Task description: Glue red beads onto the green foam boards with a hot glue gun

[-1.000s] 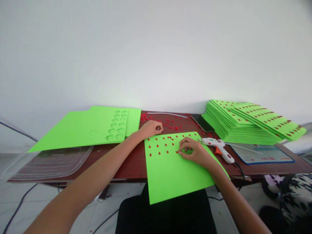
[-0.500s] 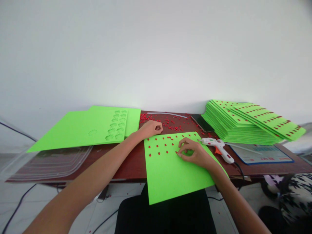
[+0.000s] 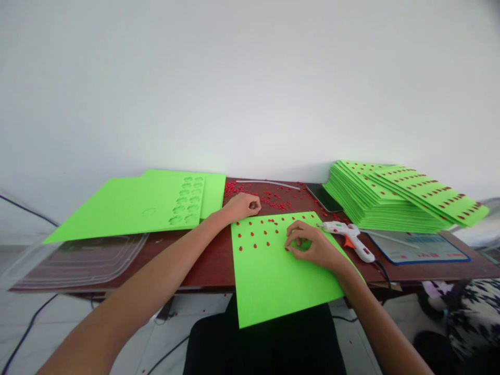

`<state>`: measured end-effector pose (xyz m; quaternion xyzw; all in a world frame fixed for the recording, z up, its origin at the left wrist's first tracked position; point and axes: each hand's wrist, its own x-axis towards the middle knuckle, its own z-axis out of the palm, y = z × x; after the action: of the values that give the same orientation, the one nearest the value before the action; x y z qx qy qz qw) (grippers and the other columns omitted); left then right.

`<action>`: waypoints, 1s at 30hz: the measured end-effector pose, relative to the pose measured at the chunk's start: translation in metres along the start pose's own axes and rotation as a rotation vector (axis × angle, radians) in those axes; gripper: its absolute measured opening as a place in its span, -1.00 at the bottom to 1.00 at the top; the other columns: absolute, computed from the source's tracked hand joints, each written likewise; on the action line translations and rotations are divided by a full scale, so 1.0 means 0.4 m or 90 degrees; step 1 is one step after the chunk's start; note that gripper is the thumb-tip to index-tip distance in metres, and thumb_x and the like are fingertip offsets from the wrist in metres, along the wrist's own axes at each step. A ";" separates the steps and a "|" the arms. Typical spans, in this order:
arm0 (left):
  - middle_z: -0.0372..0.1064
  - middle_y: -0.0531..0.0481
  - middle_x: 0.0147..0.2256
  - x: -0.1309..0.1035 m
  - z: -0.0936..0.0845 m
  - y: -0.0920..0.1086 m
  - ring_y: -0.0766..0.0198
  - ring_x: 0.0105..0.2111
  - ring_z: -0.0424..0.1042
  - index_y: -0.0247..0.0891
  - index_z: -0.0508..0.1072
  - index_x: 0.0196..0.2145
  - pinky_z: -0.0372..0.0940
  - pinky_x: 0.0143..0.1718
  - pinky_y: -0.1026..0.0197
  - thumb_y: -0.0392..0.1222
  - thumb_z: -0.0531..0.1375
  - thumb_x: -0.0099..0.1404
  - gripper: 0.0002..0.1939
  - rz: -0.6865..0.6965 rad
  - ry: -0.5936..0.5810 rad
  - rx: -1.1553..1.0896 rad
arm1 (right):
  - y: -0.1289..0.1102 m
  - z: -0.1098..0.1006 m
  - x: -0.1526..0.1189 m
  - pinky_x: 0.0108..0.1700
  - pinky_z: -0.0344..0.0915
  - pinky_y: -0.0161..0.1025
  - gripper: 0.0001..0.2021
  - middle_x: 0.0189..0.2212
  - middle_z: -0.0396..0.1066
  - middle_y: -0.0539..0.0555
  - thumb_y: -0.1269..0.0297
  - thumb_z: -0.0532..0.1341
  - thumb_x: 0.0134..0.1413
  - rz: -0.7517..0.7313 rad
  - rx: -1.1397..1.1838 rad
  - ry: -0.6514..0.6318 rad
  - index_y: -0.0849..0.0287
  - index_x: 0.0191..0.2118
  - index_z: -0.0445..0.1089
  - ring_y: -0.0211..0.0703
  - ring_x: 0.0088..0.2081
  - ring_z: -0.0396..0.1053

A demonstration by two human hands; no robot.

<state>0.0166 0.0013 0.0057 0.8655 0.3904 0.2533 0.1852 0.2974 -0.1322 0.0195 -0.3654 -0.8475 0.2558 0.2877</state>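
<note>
A bright green foam-like sheet (image 3: 273,286) lies on the table and overhangs its front edge above my lap. Rows of small red pieces (image 3: 255,246) dot its upper half. My right hand (image 3: 310,244) is over the sheet, thumb and forefinger pinched on one small red piece (image 3: 286,249) at or just above its surface. At the sheet's upper left edge rests my left hand (image 3: 244,206), fingers curled in against the thumb; what they hold, if anything, is hidden. Just right of my right hand a white glue gun (image 3: 347,232) with an orange trigger lies on its side.
Many loose red pieces (image 3: 273,198) and a glue stick (image 3: 269,182) lie behind. A phone (image 3: 323,198) touches a tall stack of dotted green sheets (image 3: 375,208). Larger green sheets (image 3: 128,203) cover a clear plastic lid (image 3: 97,260) at left. A blue-edged board (image 3: 422,247) lies right.
The pinched fingers of my right hand have shifted very slightly, and the red piece at their tips sits a little farther right and nearer me. My left hand has stayed put.
</note>
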 end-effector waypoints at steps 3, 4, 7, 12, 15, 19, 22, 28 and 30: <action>0.52 0.05 -0.41 0.000 0.000 0.001 0.31 -0.44 0.42 -0.25 0.58 -0.33 0.16 -0.38 0.30 -0.20 0.25 0.25 -0.89 0.000 0.000 0.001 | -0.002 -0.003 0.001 -0.20 0.36 -0.23 -0.84 -0.13 0.40 0.06 0.44 0.32 0.09 0.001 0.005 -0.014 0.06 -0.22 0.55 -0.19 -0.24 0.40; 0.51 0.05 -0.42 0.000 0.000 0.001 0.32 -0.44 0.42 -0.24 0.58 -0.33 0.16 -0.38 0.30 -0.20 0.25 0.25 -0.89 0.001 0.001 0.001 | -0.003 -0.005 0.002 -0.17 0.37 -0.21 -0.83 -0.13 0.40 0.06 0.44 0.33 0.08 0.000 -0.003 -0.019 0.05 -0.22 0.56 -0.18 -0.22 0.41; 0.51 0.05 -0.42 -0.001 0.000 0.001 0.32 -0.44 0.42 -0.24 0.58 -0.33 0.16 -0.39 0.30 -0.20 0.25 0.25 -0.89 0.001 0.003 -0.002 | -0.003 -0.009 0.004 -0.05 0.36 -0.16 -0.81 -0.12 0.40 0.06 0.42 0.34 0.08 -0.011 -0.030 -0.035 0.01 -0.18 0.58 -0.12 -0.13 0.43; 0.52 0.05 -0.41 -0.001 0.000 0.002 0.31 -0.44 0.42 -0.25 0.58 -0.32 0.16 -0.38 0.30 -0.19 0.25 0.25 -0.89 -0.002 0.001 -0.001 | 0.003 -0.010 0.002 -0.01 0.34 -0.13 -0.84 -0.14 0.41 0.06 0.41 0.35 0.10 -0.026 -0.025 -0.042 0.02 -0.21 0.59 -0.11 -0.11 0.44; 0.52 0.04 -0.41 -0.001 -0.002 0.004 0.31 -0.44 0.42 -0.25 0.58 -0.33 0.15 -0.39 0.30 -0.19 0.25 0.26 -0.88 -0.003 -0.002 0.003 | 0.006 -0.008 0.000 -0.08 0.36 -0.17 -0.86 -0.14 0.41 0.07 0.40 0.34 0.11 -0.014 -0.005 -0.031 0.04 -0.22 0.58 -0.13 -0.15 0.43; 0.51 0.04 -0.43 -0.001 -0.003 0.005 0.31 -0.45 0.42 -0.25 0.58 -0.33 0.15 -0.39 0.30 -0.19 0.25 0.25 -0.89 -0.003 -0.002 0.007 | 0.007 -0.011 0.004 -0.27 0.33 -0.25 -0.87 -0.13 0.40 0.07 0.40 0.30 0.14 0.018 0.017 0.024 0.07 -0.21 0.56 -0.24 -0.32 0.36; 0.52 0.04 -0.42 -0.002 -0.003 0.006 0.30 -0.44 0.43 -0.24 0.58 -0.33 0.15 -0.39 0.30 -0.18 0.25 0.26 -0.88 -0.003 -0.001 0.004 | 0.003 -0.013 0.013 -0.28 0.32 -0.24 -0.88 -0.14 0.41 0.06 0.40 0.30 0.15 0.016 0.010 0.039 0.07 -0.22 0.56 -0.26 -0.36 0.33; 0.54 0.03 -0.41 -0.001 -0.009 0.014 0.30 -0.44 0.44 -0.25 0.59 -0.32 0.18 -0.36 0.30 -0.20 0.25 0.27 -0.88 -0.002 -0.007 0.009 | -0.002 0.007 0.024 -0.28 0.35 -0.23 -0.90 -0.15 0.42 0.07 0.34 0.31 0.18 0.028 0.020 0.035 0.06 -0.21 0.57 -0.24 -0.35 0.37; 0.53 0.03 -0.41 -0.001 -0.009 0.014 0.31 -0.44 0.44 -0.25 0.59 -0.32 0.17 -0.37 0.30 -0.20 0.26 0.26 -0.89 -0.003 -0.007 0.009 | -0.002 0.013 0.023 -0.26 0.36 -0.23 -0.90 -0.14 0.42 0.08 0.32 0.31 0.19 0.029 0.015 0.020 0.06 -0.20 0.58 -0.21 -0.31 0.39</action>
<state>0.0175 -0.0021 0.0112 0.8673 0.3932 0.2455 0.1813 0.2886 -0.1268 0.0191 -0.3851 -0.8311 0.2667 0.2998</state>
